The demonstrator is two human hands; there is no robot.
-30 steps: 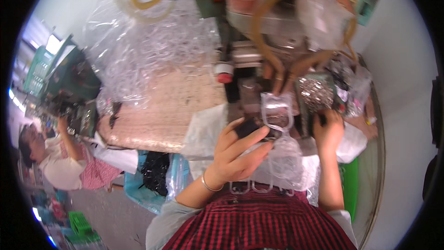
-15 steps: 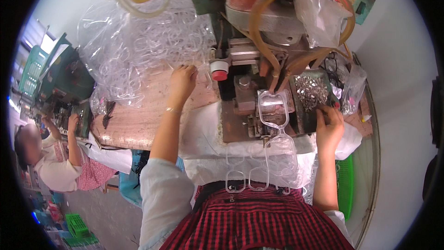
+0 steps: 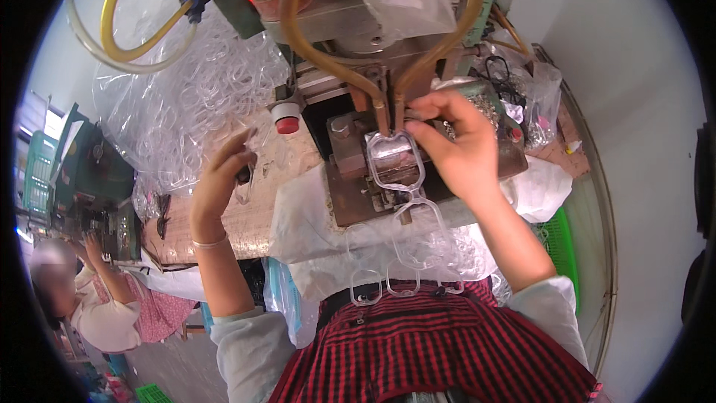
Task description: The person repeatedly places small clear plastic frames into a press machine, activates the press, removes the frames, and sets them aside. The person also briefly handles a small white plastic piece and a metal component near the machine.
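Now my right hand (image 3: 456,145) pinches the upper edge of a clear plastic frame (image 3: 395,163) lying on the metal press block (image 3: 350,179), fingertips just beside the two copper tubes (image 3: 388,108) that come down onto it; half a second ago this hand rested lower and farther right, by the tray of small metal parts (image 3: 492,108). My left hand (image 3: 224,175) has drawn back from the heap of clear plastic pieces (image 3: 186,116) and is closed on one clear piece (image 3: 245,179), held above the wooden bench top (image 3: 253,220). More clear frames (image 3: 388,283) hang off the bench's near edge, down to my checked shirt. Room is tight at the press: tubes overhead, a red push button (image 3: 287,123) just to the left, the parts tray to the right. Between my two hands the white cloth (image 3: 298,216) over the bench edge lies open. At far left another person (image 3: 89,306) works at a green machine (image 3: 89,179), well apart from my hands.
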